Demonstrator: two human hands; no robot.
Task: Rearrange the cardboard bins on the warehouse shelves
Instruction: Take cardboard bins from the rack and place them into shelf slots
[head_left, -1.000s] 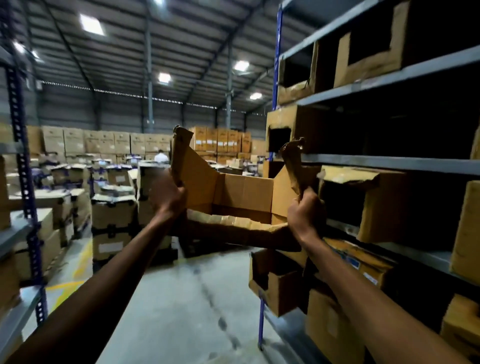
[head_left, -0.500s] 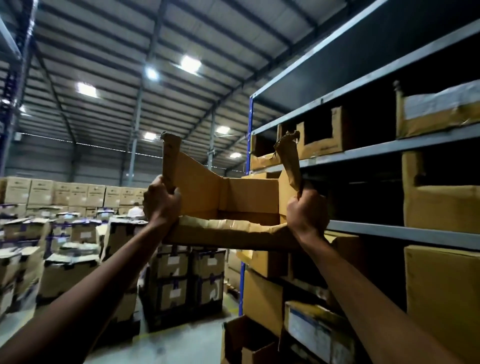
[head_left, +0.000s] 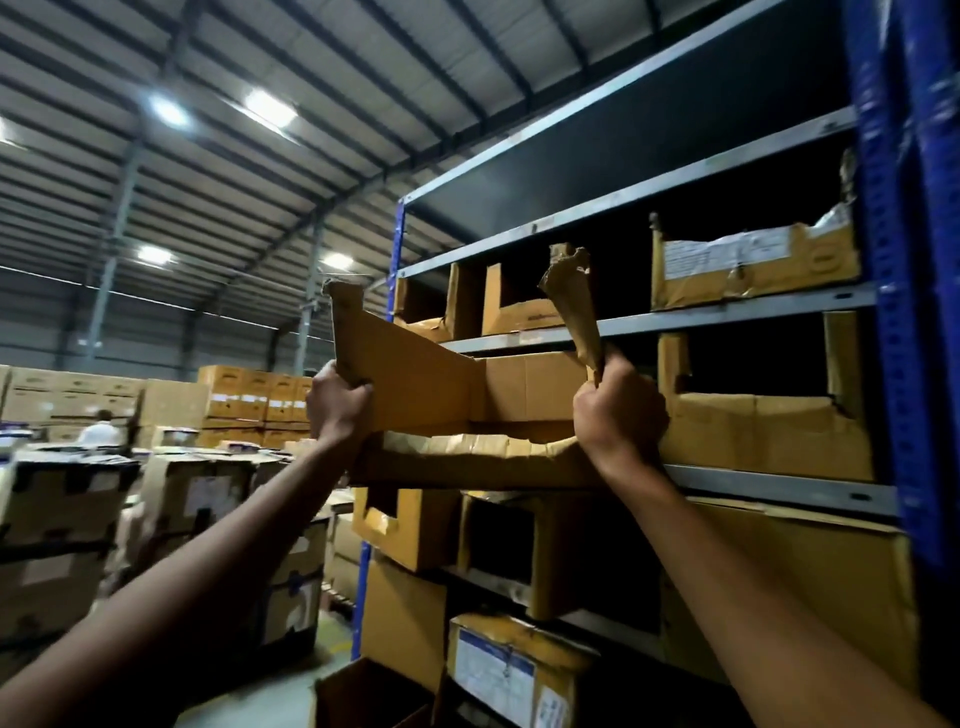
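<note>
Two hands carry one open-topped cardboard bin (head_left: 524, 387) raised in front of the person, level with the middle tiers of the steel shelving (head_left: 779, 486). The left hand (head_left: 337, 405) has the bin's side wall at nine o'clock and the right hand (head_left: 618, 410) the wall at three o'clock. A hold on opposite sides probably serves to steady a worn, floppy box and present it squarely to a shelf opening.

The left hand's fingers are curled tight round the near edge of the tall side panel. The right hand is closed in a fist round the base of a crumpled corner flap (head_left: 569, 306), which juts up at twelve o'clock from the fist like a twisted handle. Both hands are fully wrapped on cardboard and nothing else.

Between the wrists the bin's near lip (head_left: 467, 449) is torn and sags, so the load seems to hang from the side walls alone; a hard tug could tear them further.

The bin is in the air, its far end near the rack front; whether it rests on a shelf beam cannot be told. Just beside the right hand, at three o'clock, a cut-front bin (head_left: 763, 431) stands on the shelf. At one o'clock, a tier up, sits a white-labelled bin (head_left: 748, 260); at six o'clock, under the carried bin, another notched bin (head_left: 415, 535).
</note>
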